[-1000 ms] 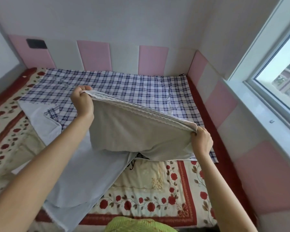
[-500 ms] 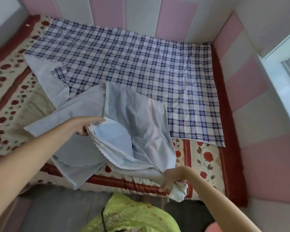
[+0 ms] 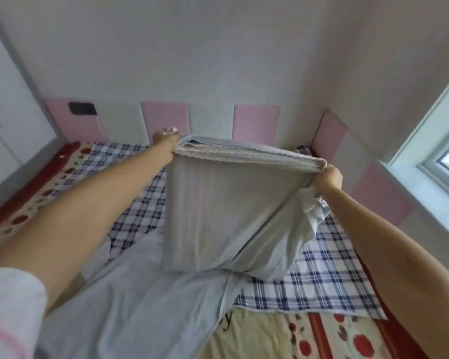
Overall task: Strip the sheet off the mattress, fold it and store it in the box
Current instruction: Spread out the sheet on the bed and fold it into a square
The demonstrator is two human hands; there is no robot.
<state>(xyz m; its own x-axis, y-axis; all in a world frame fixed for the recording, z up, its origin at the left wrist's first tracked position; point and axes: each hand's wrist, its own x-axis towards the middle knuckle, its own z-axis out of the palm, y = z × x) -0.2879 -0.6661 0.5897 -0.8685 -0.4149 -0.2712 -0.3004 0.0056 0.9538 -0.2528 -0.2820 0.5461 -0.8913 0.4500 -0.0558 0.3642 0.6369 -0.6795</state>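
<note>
Closest, at 5 o'clock, the flowery mattress (image 3: 347, 340) shows where the sheet is already off. The sheet (image 3: 226, 208) looks soft, light and floppy. It is checked on one side and plain pale on the other. Part of it lies loose on the bed from 7 o'clock to the middle. The rest hangs up in the air, doubled over, with a lacy edge on top.

At 3 o'clock the right grip (image 3: 327, 174) is curled tight round a bunched end of that top edge. Farther off, at 11 o'clock, the left grip (image 3: 166, 138) pinches the other end.

I think cloth like this will sag and go crooked, so it is best held by the corners with the edge pulled straight. It will not break.

Behind are pink wall pads (image 3: 257, 123). I can see no box.
</note>
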